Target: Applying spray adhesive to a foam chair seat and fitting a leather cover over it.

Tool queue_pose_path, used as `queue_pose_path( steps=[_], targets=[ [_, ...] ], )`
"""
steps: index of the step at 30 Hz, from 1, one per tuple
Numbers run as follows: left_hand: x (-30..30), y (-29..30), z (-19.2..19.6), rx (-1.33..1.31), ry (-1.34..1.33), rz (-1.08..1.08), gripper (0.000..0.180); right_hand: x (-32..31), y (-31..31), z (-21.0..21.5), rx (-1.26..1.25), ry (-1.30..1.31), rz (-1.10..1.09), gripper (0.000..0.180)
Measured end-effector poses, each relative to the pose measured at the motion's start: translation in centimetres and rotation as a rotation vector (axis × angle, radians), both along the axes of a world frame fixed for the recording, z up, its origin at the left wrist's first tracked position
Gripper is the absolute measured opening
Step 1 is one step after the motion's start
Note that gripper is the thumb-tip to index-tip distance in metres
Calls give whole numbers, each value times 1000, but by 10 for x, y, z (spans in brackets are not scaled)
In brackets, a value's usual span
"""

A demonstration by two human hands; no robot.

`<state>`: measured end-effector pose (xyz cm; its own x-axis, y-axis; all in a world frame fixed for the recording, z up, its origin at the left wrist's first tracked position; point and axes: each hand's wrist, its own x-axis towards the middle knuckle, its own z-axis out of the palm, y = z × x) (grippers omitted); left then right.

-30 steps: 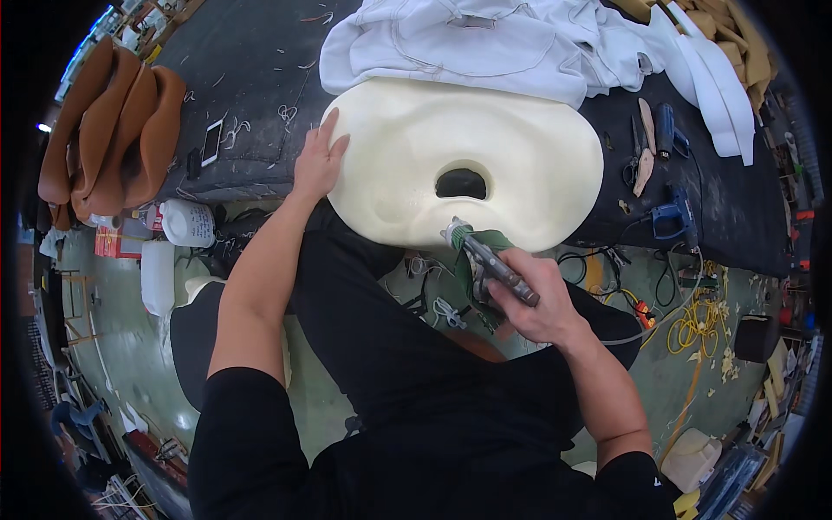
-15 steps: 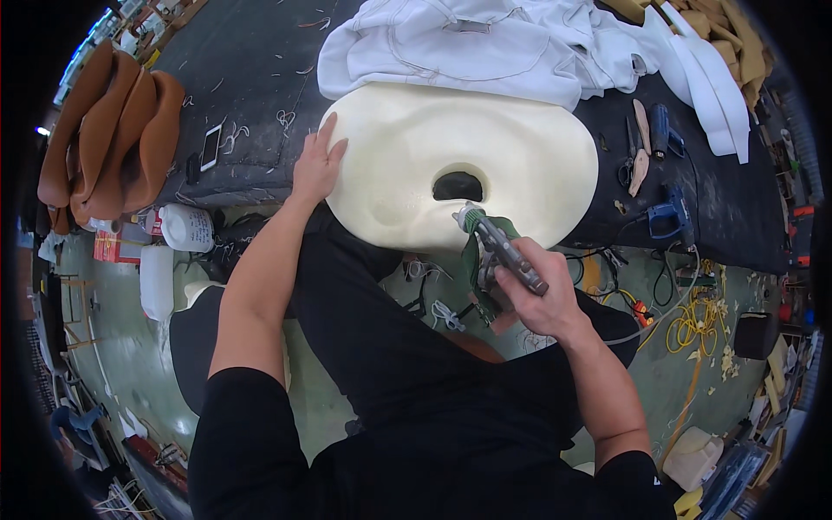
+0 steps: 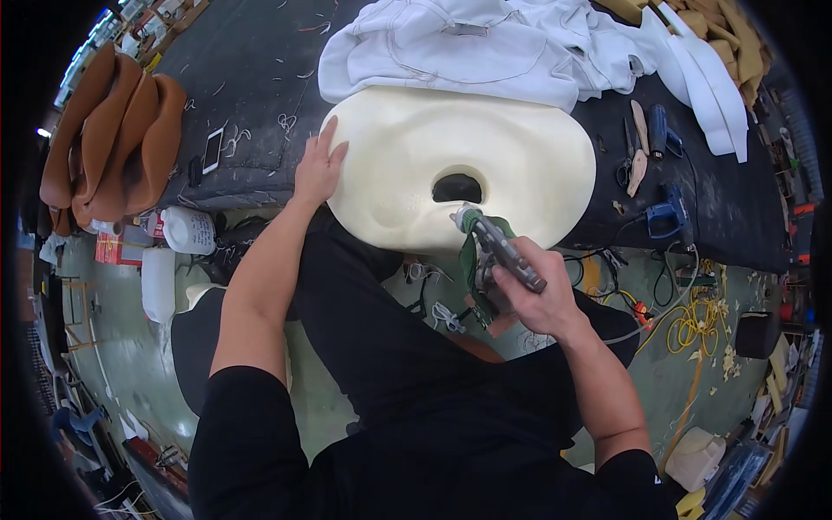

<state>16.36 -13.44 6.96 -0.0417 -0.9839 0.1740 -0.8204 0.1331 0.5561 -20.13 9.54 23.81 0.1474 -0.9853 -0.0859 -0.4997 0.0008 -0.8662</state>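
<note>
A large cream foam cushion (image 3: pixel 390 139) with a rounded outline and an oval hole lies on the dark table's near edge and overhangs it. My left hand (image 3: pixel 321 171) rests spread on its left rim, fingers apart. In my right hand (image 3: pixel 539 290) is a metal spray gun (image 3: pixel 501 247), partly wrapped in green material, with my fingers closed round its handle. Its nozzle points at the foam just below the hole; whether it touches cannot be told. A grey hose runs off to the right from behind that hand.
White stitched fabric (image 3: pixel 442 48) is heaped behind the foam. Brown moulded pieces (image 3: pixel 113 139) and a phone (image 3: pixel 212 150) lie left. Scissors (image 3: pixel 627 156), a heat gun (image 3: pixel 663 130) and a blue tool (image 3: pixel 667 215) lie right. Below are white jugs (image 3: pixel 186 230) and a yellow cable (image 3: pixel 693 325).
The view has shifted very slightly. Both hands, the spray gun and the foam keep nearly the same places.
</note>
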Motion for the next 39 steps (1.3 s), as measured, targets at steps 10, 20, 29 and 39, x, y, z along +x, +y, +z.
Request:
queue_pose_path(
  steps=[10,20,29,39],
  targets=[
    [1,-3,-1,26,-9,-5,63,-14,7,-2,62,82,165,12],
    [-3,1,2,8,-33,-5,63,-22,22,-5,29,48,169,16],
    [-3,-6,-5,24,-104,127,66,-42,34,-4,-28,-15,-154,26],
    [-45,10,24,168,-165,352,75,-85,24,-25,-202,44,-353,26]
  ],
)
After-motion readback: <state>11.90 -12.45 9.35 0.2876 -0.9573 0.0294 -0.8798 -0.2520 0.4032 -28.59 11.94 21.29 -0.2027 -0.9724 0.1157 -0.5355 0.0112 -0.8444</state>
